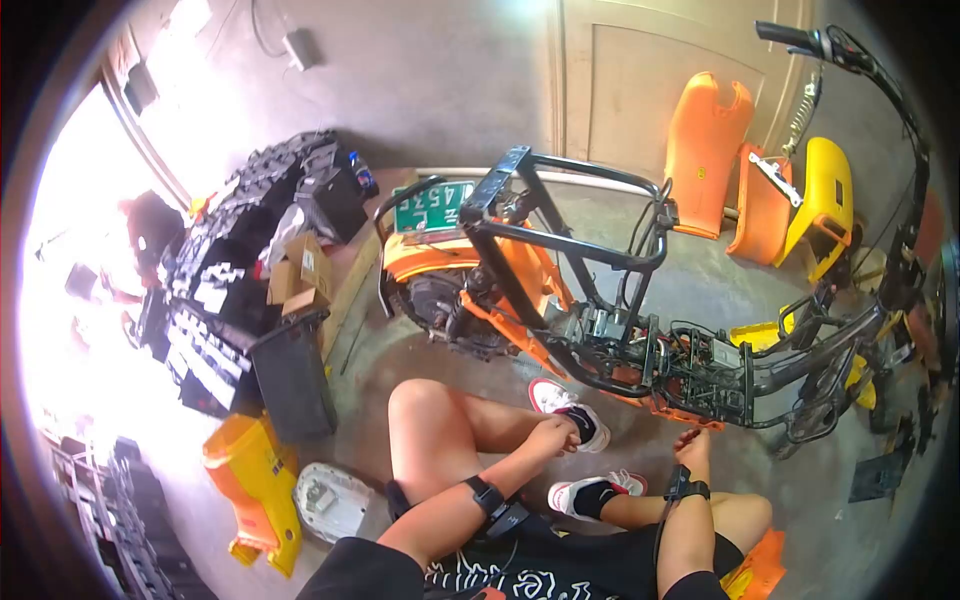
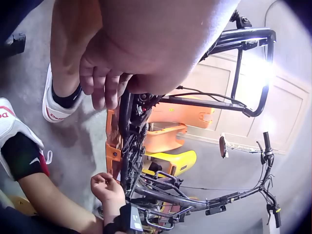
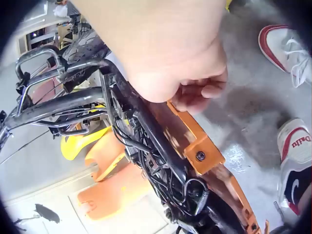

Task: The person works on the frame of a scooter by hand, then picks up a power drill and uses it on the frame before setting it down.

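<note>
A black scooter frame (image 1: 560,245) with exposed wiring stands in front of the seated person. The left hand (image 1: 556,436) is over the ankle beside a white shoe (image 1: 553,396); in the left wrist view its fingers (image 2: 99,87) hang relaxed with nothing visible in them. The right hand (image 1: 692,445) is close to the lower edge of the frame, palm up in the left wrist view, fingers loosely curled. In the right wrist view the right hand (image 3: 195,83) overlaps the end of an orange side strip (image 3: 200,152); contact cannot be told. No held thing shows.
Orange panels (image 1: 700,160) and a yellow panel (image 1: 825,205) lean by the door. Black parts (image 1: 215,245), an open cardboard box (image 1: 300,272) and a black bin (image 1: 292,380) are at the left. A yellow-orange panel (image 1: 255,490) and a pale cover (image 1: 335,500) lie on the floor.
</note>
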Available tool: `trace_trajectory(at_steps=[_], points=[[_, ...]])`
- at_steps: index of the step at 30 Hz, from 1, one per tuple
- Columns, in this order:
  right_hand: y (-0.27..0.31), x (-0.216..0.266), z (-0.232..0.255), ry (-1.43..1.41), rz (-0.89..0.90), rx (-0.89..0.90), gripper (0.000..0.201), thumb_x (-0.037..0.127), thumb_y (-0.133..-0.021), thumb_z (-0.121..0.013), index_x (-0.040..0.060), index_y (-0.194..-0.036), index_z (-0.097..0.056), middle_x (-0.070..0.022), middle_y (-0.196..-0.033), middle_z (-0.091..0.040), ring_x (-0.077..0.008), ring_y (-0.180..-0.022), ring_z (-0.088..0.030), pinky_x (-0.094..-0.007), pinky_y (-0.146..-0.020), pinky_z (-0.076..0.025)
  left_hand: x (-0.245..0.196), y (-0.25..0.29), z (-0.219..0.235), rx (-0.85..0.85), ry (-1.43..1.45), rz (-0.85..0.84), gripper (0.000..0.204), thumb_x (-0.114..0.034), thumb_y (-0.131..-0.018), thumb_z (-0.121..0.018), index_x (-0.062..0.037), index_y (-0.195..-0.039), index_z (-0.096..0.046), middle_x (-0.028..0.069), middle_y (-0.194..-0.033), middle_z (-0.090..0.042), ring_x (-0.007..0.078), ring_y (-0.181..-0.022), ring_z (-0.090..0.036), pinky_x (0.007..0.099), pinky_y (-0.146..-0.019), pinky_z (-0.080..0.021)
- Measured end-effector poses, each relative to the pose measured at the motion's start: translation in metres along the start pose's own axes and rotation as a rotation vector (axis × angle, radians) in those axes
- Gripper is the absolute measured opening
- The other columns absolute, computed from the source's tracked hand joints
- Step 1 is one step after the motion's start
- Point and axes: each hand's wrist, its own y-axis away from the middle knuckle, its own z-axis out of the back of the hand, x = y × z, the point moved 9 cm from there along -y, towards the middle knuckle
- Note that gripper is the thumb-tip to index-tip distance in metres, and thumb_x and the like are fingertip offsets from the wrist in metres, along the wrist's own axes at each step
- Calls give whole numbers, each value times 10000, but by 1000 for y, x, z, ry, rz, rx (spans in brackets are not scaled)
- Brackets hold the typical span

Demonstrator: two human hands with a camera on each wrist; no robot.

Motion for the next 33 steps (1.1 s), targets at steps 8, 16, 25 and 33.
trace_trajectory(at_steps=[8,16,25,33], points=[[58,-22,-34,854,34,299,210,153,-893,-473,53,-1074,-507,-60,-670,-507,-183,-518,-487,-281,-439,-365,-10,-2,-22,-248,-777,-469,338,-253,-791,-450,22,-801,-646,229,-822,-638,328,-758,-642,416,-718,-495],[179,-38,-128,1212,311,686,408,66,-837,-547,53,-1232,-446,-93,-875,-608,-185,-644,-609,-265,-517,-438,11,48,-88,143,-773,-478,356,-242,-766,-493,-2,-977,-649,200,-885,-656,306,-838,-641,386,-759,-486],[337,17,-194,1201,364,911,593,234,-941,-458,87,-1433,-162,-138,-1147,-565,-227,-948,-617,-296,-700,-501,23,96,-42,184,-1075,-272,336,-265,-802,-463,-8,-948,-623,242,-959,-615,377,-933,-583,444,-820,-446],[251,42,-199,1214,562,727,426,102,-854,-594,29,-1247,-448,-77,-898,-621,-161,-790,-631,-279,-675,-499,69,12,-18,465,-1232,-280,355,-179,-759,-538,-43,-1082,-593,194,-1024,-622,352,-1000,-568,426,-841,-449]])
